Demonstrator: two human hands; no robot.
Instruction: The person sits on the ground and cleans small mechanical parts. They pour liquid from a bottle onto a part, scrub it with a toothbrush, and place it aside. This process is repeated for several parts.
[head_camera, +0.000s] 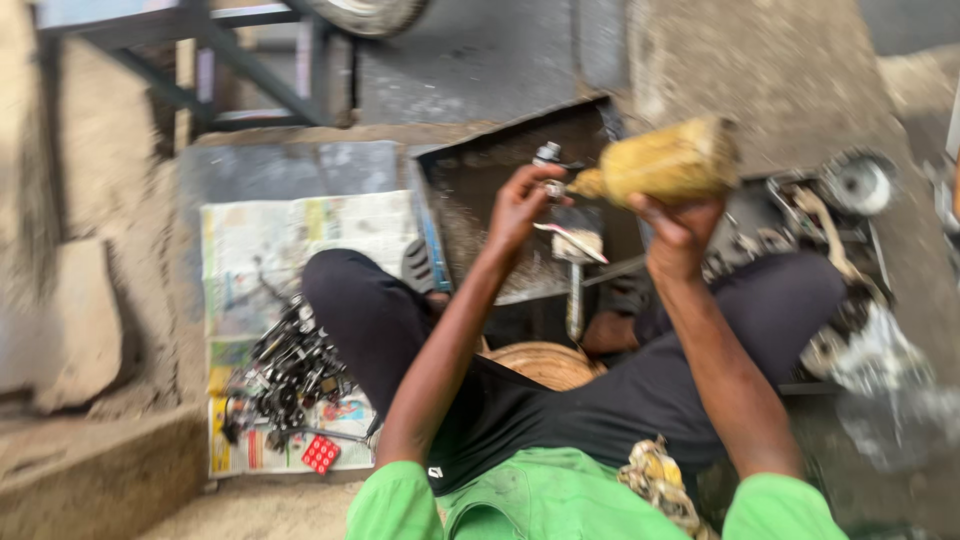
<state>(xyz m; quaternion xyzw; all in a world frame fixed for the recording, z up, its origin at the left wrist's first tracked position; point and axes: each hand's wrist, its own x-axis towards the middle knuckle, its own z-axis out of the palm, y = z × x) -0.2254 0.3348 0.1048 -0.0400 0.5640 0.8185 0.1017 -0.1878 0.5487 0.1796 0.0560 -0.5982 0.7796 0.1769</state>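
Yellow and dusty, a bottle-shaped container was held up in front of the body, tilted so that its narrow neck pointed to the left. It was carried from below by the right hand, whose fingers were closed around its lower side. The neck of the container was just beside the left hand. The left hand was raised at the same height, with its fingers curled narrowly around a small metal part; because of the blur it could not be told exactly how the part was gripped. A metal tray with dark dirt was seen under both hands, and a small tool with a light handle was lying in it. On the left side, a sheet of newspaper was spread on the ground, and a heap of dark metal parts was placed on it. A small red piece was lying near that heap. The legs in dark trousers were bent on both sides of the tray.
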